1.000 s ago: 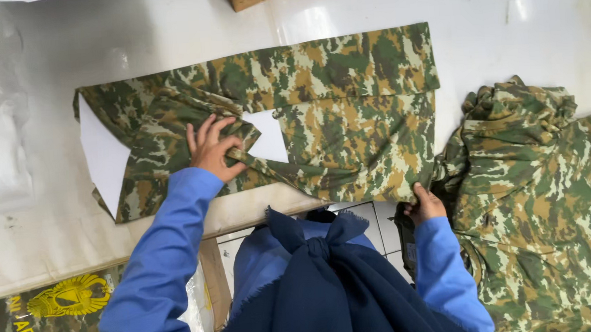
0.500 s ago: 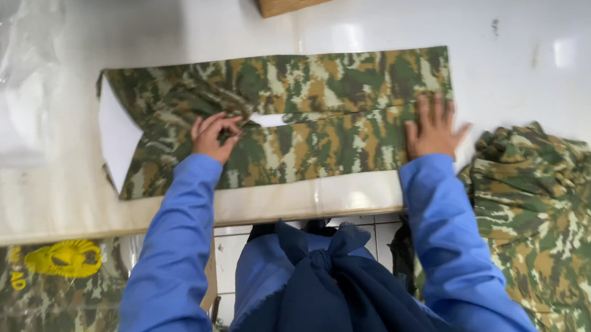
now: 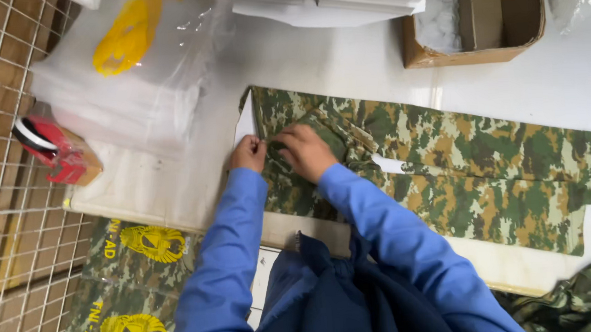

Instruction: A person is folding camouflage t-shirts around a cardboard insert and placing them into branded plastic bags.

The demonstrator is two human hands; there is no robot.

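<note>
Lying long-axis from nine to three o'clock across the white table [image 3: 344, 67]: folded green-and-brown camouflage cloth garment [image 3: 446, 170]. Left hand [image 3: 248, 154] and right hand [image 3: 305, 152] both pinching its nine-o'clock end, fingers pressed together.

Hidden and cut-off parts

Fingertips of right hand [image 3: 306, 151] buried in camouflage garment [image 3: 446, 170] fold; cardboard box [image 3: 474, 18] and bottom-right camouflage pile [image 3: 584, 299] cropped by edges.
</note>
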